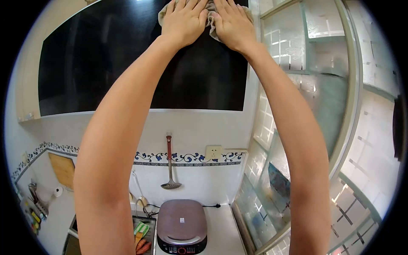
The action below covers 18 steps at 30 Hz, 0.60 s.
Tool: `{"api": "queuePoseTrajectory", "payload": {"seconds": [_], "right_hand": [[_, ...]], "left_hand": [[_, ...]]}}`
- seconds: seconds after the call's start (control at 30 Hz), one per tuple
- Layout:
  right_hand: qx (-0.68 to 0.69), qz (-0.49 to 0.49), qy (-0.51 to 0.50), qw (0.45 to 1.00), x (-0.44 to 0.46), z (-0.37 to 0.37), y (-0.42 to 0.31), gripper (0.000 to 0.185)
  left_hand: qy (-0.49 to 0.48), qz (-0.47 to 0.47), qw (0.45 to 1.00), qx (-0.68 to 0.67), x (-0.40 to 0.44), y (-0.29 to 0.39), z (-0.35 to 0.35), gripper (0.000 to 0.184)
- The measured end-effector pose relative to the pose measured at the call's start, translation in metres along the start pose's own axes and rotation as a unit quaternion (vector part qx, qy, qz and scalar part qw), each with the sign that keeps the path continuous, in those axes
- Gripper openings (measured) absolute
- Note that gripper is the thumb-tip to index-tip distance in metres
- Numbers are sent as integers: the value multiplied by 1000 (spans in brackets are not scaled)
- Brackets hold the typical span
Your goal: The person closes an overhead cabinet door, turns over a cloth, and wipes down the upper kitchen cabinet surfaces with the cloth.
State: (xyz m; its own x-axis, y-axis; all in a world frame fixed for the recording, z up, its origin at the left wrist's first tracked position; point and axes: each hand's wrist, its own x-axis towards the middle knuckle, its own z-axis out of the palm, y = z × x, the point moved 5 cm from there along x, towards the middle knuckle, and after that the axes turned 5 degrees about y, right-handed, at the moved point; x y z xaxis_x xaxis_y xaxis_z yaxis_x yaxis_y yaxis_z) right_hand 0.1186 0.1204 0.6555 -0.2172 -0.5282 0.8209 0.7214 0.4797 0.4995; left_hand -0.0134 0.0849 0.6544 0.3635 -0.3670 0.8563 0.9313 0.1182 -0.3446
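A greyish-beige cloth is held against a glossy black cabinet front at the top of the view. My left hand presses on its left part, fingers stretched upward over the fabric. Close beside it, my right hand holds the right part in the same way, near the panel's right edge. Folds of the cloth hang between the two hands and below the right palm. The top of the frame cuts off some fingertips.
Below hangs a skimmer ladle by a wall socket. A brown electric griddle stands on the counter, beside sweet potatoes and a green packet. Glass sliding doors flank the right. A cutting board leans at left.
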Motion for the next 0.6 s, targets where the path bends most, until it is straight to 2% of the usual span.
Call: {"api": "queuePoseTrajectory", "payload": {"seconds": [0.2, 0.27, 0.37, 0.6], "right_hand": [[-6, 6, 5, 1000, -19, 1, -11, 57], [34, 7, 53, 998, -27, 2, -14, 54], [30, 16, 28, 999, -35, -6, -20, 54], [38, 32, -14, 999, -53, -16, -36, 54]], "left_hand": [[10, 10, 1000, 4, -19, 9, -13, 51], [1, 9, 1000, 3, -22, 10, -14, 52], [52, 55, 997, 26, -33, 11, -12, 46], [26, 15, 1000, -9, -53, 23, -30, 46]]}}
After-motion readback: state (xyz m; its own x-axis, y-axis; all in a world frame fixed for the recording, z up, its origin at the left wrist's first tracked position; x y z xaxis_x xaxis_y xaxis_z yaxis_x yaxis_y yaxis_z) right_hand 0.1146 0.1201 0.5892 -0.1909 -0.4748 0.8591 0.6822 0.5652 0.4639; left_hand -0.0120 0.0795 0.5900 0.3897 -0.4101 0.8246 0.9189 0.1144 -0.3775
